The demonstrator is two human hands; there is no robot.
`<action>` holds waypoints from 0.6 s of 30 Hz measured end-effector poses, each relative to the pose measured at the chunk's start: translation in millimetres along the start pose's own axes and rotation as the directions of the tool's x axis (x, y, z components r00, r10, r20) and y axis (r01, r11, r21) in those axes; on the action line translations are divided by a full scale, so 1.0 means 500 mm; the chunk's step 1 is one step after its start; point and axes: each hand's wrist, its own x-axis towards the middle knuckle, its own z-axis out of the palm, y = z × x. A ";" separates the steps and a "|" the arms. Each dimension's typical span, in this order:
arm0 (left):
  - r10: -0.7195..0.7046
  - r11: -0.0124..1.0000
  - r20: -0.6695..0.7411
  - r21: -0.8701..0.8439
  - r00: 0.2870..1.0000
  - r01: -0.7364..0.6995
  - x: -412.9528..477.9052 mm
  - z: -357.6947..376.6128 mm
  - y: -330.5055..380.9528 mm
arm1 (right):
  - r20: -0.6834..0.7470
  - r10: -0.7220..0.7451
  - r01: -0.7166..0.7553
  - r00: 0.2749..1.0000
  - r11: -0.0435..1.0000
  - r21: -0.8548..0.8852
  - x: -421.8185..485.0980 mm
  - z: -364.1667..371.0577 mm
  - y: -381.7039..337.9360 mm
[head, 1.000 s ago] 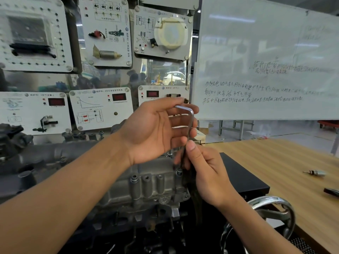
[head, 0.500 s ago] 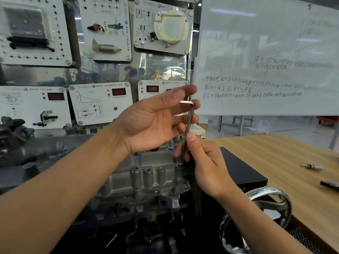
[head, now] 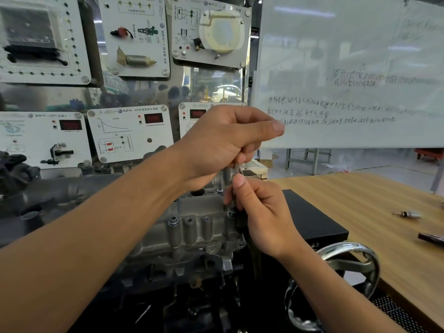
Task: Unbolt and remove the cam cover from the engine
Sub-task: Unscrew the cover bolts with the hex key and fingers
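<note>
Two hands work one thin steel key (head: 237,168). The left hand (head: 223,145) has its grip curled round the top, and the right hand (head: 263,212) pinches the shaft just above a bolt (head: 231,211) at the cover's near corner. The cover (head: 192,222), dull grey cast metal with rounded bosses, sits on the engine. If the tip seats shallow, it may slip and round the socket.
</note>
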 end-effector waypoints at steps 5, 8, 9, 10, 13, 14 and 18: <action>-0.133 0.978 -0.025 -0.164 0.991 0.128 0.015 -0.007 -0.003 | 0.008 -0.027 0.027 1.000 0.999 -0.019 -0.002 -0.002 -0.002; -0.165 0.927 0.076 -0.328 0.983 0.181 0.013 -0.022 -0.006 | -0.003 -0.032 0.032 0.999 0.999 -0.005 -0.002 -0.001 -0.001; -0.149 0.916 0.107 -0.359 0.983 0.178 0.011 -0.026 -0.008 | -0.005 -0.031 0.031 0.999 1.000 0.000 -0.002 -0.001 0.000; -0.130 0.903 0.131 -0.393 0.983 0.172 0.008 -0.030 -0.012 | -0.007 -0.029 0.029 1.000 1.000 0.002 -0.002 -0.001 0.000; -0.081 0.859 0.168 -0.488 0.982 0.154 -0.001 -0.037 -0.023 | -0.012 -0.029 0.029 1.000 1.000 -0.007 -0.002 -0.001 0.002; -0.070 0.847 0.174 -0.509 0.982 0.151 -0.003 -0.039 -0.027 | -0.013 -0.029 0.028 1.000 1.000 -0.011 -0.002 -0.001 0.002; -0.025 0.829 0.215 -0.542 0.976 0.140 -0.008 -0.046 -0.036 | -0.012 -0.025 0.025 1.000 0.999 -0.022 -0.002 -0.001 0.003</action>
